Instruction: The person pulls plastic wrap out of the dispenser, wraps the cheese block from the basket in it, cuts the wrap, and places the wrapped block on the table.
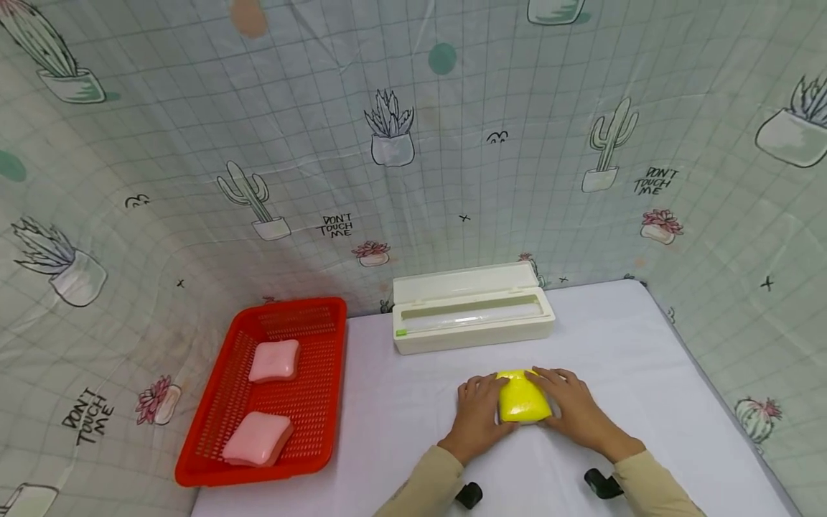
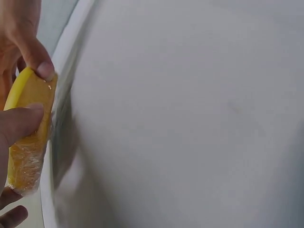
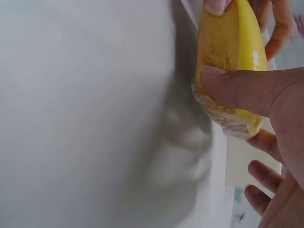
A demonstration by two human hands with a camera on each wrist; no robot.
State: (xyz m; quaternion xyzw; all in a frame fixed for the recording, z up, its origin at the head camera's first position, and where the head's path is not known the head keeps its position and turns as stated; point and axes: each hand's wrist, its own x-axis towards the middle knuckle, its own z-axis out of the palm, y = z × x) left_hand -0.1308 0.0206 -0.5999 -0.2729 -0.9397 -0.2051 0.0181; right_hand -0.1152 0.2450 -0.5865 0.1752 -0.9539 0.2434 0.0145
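Both hands hold a yellow block [image 1: 522, 397] between them, in front of the cling film dispenser. Its top is smooth, glossy and rounded; the wrist views show a flat, rough orange-brown underside [image 3: 220, 42]. Clear cling film [image 2: 26, 164] lies crinkled over one end of it. My left hand [image 1: 477, 415] grips the left side, its thumb [image 2: 21, 122] on the underside. From the right my right hand [image 1: 580, 411] grips it, and that thumb [image 3: 232, 85] also presses the underside.
The white cling film dispenser [image 1: 474, 334] stands at the back with its lid raised and a roll inside. On the left is a red basket [image 1: 339, 373] with two pink blocks, one farther back [image 1: 274, 360] and one nearer [image 1: 257, 438]. A patterned cloth [image 1: 439, 179] hangs behind the white table [image 1: 388, 438].
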